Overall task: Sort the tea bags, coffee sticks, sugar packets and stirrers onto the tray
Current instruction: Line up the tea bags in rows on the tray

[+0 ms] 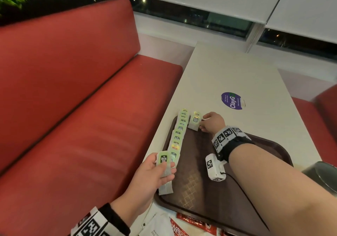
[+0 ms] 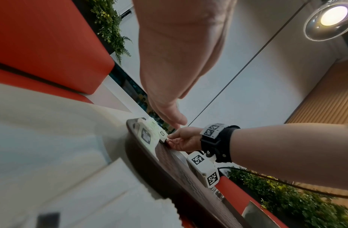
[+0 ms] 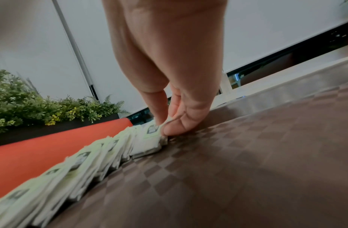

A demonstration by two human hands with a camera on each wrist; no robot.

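A brown tray lies on the white table. Several green-labelled tea bags stand in an overlapping row along the tray's left edge. My left hand grips a small stack of tea bags at the near end of that row. My right hand reaches to the tray's far left corner and pinches a tea bag that begins a second row. In the right wrist view, thumb and fingertips pinch that tea bag down on the tray.
A red bench runs along the table's left side. White sugar packets and red coffee sticks lie off the tray's near edge. A dark metal container stands at the right. A purple sticker marks the tabletop.
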